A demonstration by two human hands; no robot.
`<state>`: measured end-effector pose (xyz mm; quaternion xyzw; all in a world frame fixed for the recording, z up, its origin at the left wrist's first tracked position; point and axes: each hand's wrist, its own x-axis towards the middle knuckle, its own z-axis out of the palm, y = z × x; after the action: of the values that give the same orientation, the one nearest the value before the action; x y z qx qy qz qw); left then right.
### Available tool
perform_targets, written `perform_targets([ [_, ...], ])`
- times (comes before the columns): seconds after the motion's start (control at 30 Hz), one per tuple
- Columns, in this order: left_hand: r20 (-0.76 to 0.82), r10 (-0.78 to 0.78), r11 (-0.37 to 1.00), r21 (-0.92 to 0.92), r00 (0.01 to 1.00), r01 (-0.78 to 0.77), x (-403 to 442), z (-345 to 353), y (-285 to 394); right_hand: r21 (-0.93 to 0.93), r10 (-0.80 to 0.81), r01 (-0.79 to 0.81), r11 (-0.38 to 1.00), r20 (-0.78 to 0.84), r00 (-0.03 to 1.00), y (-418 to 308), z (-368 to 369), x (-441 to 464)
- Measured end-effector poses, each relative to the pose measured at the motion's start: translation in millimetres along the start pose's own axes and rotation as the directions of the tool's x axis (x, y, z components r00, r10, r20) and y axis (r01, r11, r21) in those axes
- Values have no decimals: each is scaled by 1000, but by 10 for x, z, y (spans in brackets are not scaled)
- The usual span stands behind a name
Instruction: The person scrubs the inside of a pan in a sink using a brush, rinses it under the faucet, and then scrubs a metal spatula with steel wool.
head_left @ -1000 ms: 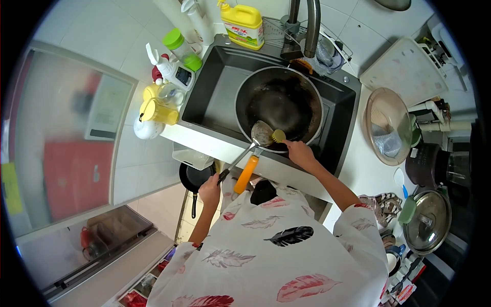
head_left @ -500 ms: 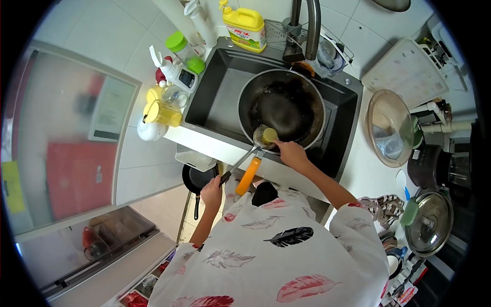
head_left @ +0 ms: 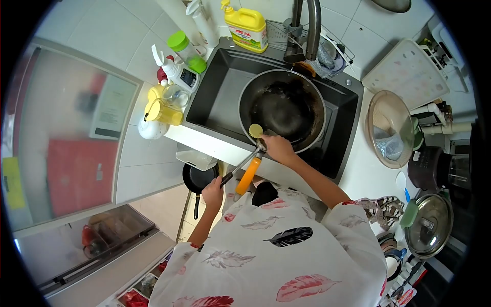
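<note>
Long-handled metal utensil [head_left: 246,162] lies slantwise over the near rim of the wok [head_left: 284,117], at about 7 o'clock of this rim. The left hand [head_left: 213,193] is closed around its black grip. Its head is mostly covered, so I cannot tell its shape. The right hand [head_left: 279,148] is closed too, gripping the round yellowish brush [head_left: 255,130], which is at 8 o'clock inside the wok's edge; whether the bristles touch the utensil, I cannot tell. The orange handle [head_left: 249,176] of the wok points to 7 o'clock, and the wok itself rests in the dark grey sink [head_left: 220,97].

About the writing, I place everything from the wok's centre. At 11 o'clock, behind the sink, stands a yellow detergent bottle [head_left: 246,29] with a pump; its pale label carries large red characters, but they are too small to read surely. At 10 o'clock, a white pump bottle [head_left: 181,74] has a black label with light print, also not legible. A jar with green lid [head_left: 178,40] stands just beyond it and shows no readable word. At 9 o'clock is a yellow cup [head_left: 166,113]. At 3 o'clock, a brownish translucent basin [head_left: 376,107] sits on the white counter [head_left: 355,171].
</note>
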<state>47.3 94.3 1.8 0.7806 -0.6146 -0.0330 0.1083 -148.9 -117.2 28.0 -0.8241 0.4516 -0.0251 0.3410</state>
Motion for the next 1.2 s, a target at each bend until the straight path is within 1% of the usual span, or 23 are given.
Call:
perform_targets([
  [0.03, 7, -6, 1000, -5, 1000, 6, 12, 0, 2, -1, 0, 0, 1000, 0, 1000, 34, -43, 14],
  [0.1, -1, -15, 1000, -12, 1000, 15, 26, 4, 13, 136, 86, -77, 988, -63, 994, 111, -144, 26],
  [0.13, -10, -22, 1000, -20, 1000, 22, 49, 12, 18, 205, 125, -96, 974, -132, 983, 213, -130, 53],
  [0.17, -12, -18, 1000, -22, 1000, 17, 88, 21, 22, 204, 127, -97, 974, -137, 982, 323, -113, 82],
  [0.23, -5, -40, 999, -22, 999, 40, 155, 30, 43, 359, 173, -4, 933, -441, 881, 567, -46, 121],
  [0.27, -6, -40, 999, -23, 999, 40, 191, 34, 61, 357, 173, -4, 934, -441, 881, 731, 8, 146],
  [0.33, -15, -32, 998, -63, 999, 31, 292, 4, 127, 363, 288, -101, 926, -509, 811, 994, 65, 170],
  [0.37, -17, -33, 997, -66, 999, 32, 336, -3, 152, 361, 287, -101, 927, -510, 811, 1067, 50, 148],
  [0.4, 12, -40, 996, -77, 999, 40, 379, -7, 175, 553, 483, -251, 794, -326, 812, 1061, -40, 91],
  [0.43, 41, -44, 995, -89, 998, 48, 424, -14, 204, 690, 629, -400, 603, -103, 770, 1030, -135, 28],
  [0.47, 40, -41, 995, -95, 998, 44, 473, -24, 239, 783, 629, -365, 503, -42, 776, 984, -211, -45],
  [0.5, 46, -22, 995, -95, 999, 27, 520, -44, 275, 783, 633, -366, 504, -46, 773, 986, -237, -95],
  [0.57, 51, 0, 995, -100, 999, 5, 603, -77, 337, 835, 583, -355, 421, 51, 811, 1020, -276, -187],
  [0.7, 64, 52, 992, -121, 997, -44, 711, -94, 399, 855, 563, -361, 373, 101, 820, 1036, -306, -302],
  [0.77, 55, 77, 989, -129, 996, -70, 753, -106, 431, 914, 495, -331, 234, 181, 850, 1050, -299, -347],
  [0.8, 71, 82, 989, -131, 994, -72, 776, -130, 451, 914, 497, -329, 236, 177, 850, 1034, -299, -375],
  [0.87, 86, 86, 988, -136, 993, -74, 807, -154, 471, 954, 386, -274, 117, 211, 898, 983, -289, -448],
  [0.9, 117, 88, 988, -140, 989, -71, 828, -160, 473, 955, 387, -273, 120, 208, 899, 937, -303, -473],
  [0.97, 145, 89, 987, -143, 985, -68, 843, -179, 465, 965, 346, -254, 57, 220, 912, 841, -331, -513],
  [1.03, 213, 84, 986, -158, 973, -51, 851, -210, 444, 967, 333, -251, 49, 221, 916, 802, -334, -514],
  [1.13, 244, 94, 991, -117, 965, -67, 868, -299, 437, 972, 301, -218, 87, 183, 936, 682, -357, -507],
  [1.17, 242, 102, 990, -118, 965, -75, 885, -343, 447, 972, 278, -209, 111, 171, 945, 622, -372, -496],
  [1.2, 190, 151, 984, -125, 970, -129, 920, -422, 476, 971, 254, -197, 136, 158, 954, 564, -391, -472],
])
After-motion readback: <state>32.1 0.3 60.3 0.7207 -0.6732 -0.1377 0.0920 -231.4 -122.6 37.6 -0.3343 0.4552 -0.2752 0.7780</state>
